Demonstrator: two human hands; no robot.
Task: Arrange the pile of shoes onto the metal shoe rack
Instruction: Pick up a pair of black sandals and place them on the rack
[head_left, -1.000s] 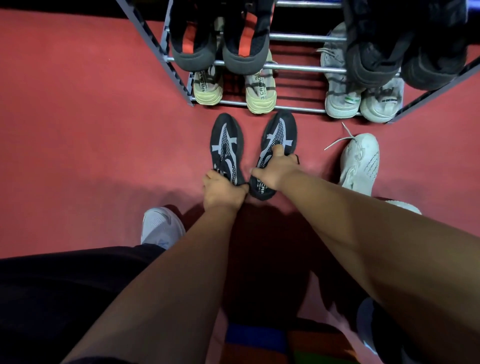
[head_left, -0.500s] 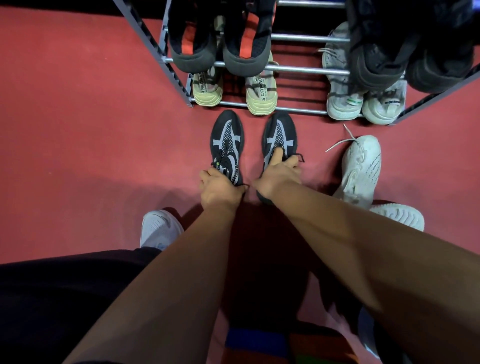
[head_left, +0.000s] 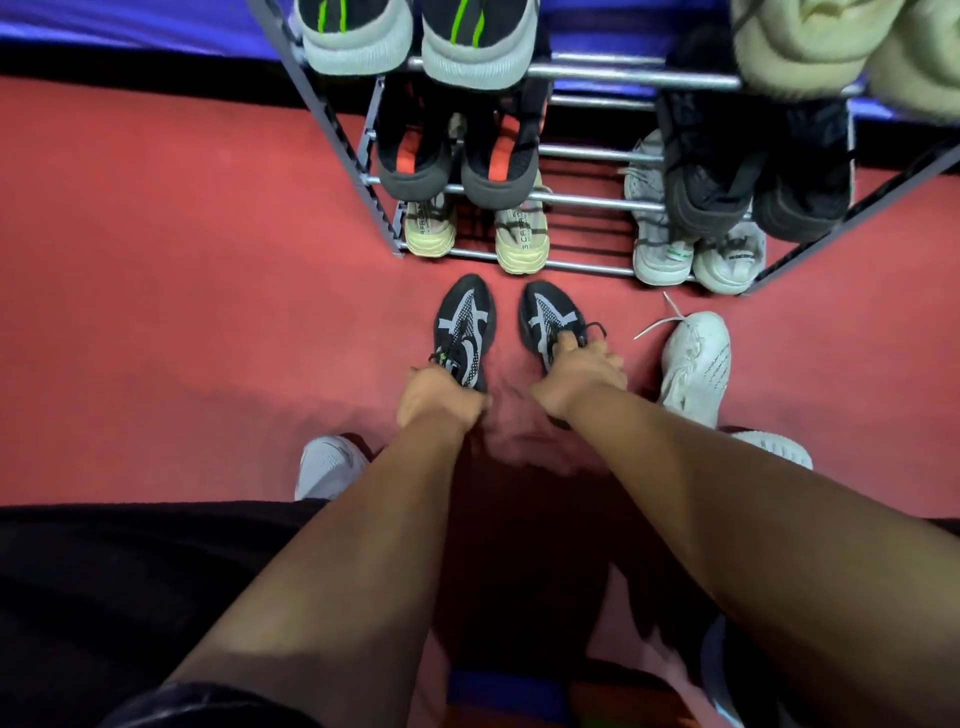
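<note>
The grey tubular metal shoe rack (head_left: 571, 200) is standing just beyond the black, grey-striped mesh trainers (head_left: 465, 325), which are lying on the red floor (head_left: 182, 260), toes pointing at it. The left hand (head_left: 436, 400) and right hand (head_left: 576, 374) are each gripping one trainer's heel end.

Left hand (head_left: 441, 400) round left black shoe (head_left: 465, 322), right hand (head_left: 576, 371) round right black shoe (head_left: 544, 317)

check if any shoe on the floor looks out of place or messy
The white sneaker right of the black pair sits tilted, its laces trailing loose across the red floor. Nothing else stands out.
</note>
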